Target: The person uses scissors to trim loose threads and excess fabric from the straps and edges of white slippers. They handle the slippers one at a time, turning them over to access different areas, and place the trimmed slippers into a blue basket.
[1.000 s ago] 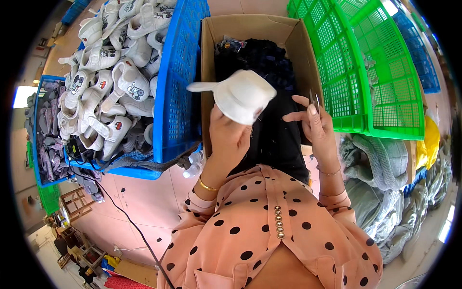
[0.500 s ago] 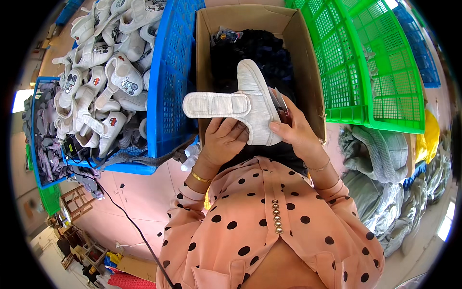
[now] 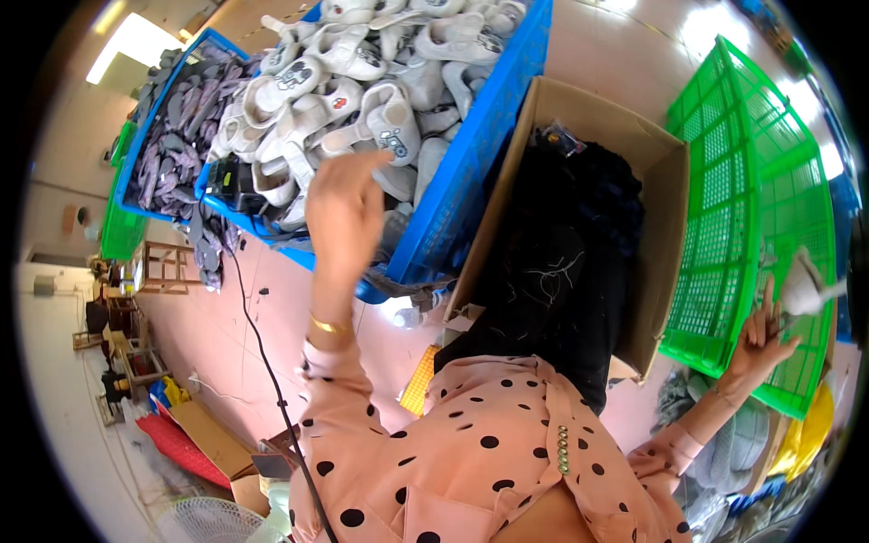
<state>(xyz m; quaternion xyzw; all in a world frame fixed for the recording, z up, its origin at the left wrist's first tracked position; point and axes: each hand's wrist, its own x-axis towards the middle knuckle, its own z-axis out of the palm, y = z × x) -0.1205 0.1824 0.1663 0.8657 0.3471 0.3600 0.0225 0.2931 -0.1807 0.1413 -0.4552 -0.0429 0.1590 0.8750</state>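
At the upper left, a pile of pale grey strap shoes (image 3: 348,50) with small printed pictures fills a blue crate (image 3: 511,100). My left hand (image 3: 344,213) is over the near side of this pile, fingertips beside a shoe with a vehicle picture (image 3: 389,127). Blur and the angle hide whether those fingers grip anything. Far to the right, my right hand (image 3: 762,344) is stretched out with its fingers spread. Just past its fingertips is a blurred pale grey shoe (image 3: 801,285), in front of the green crate's (image 3: 715,226) mesh wall.
Between the crates stands an open cardboard box (image 3: 665,262) with dark fuzzy items (image 3: 602,195) inside. Another blue crate (image 3: 136,149) of purplish-grey pieces is farther left. A black cable (image 3: 262,362) hangs near my left arm. Grey bundles (image 3: 724,443) lie at the lower right.
Both hands were together on one shoe above the box. Now they are apart: the left over the shoe pile, the right spread at the green crate with a shoe by its fingertips. My view has shifted left.
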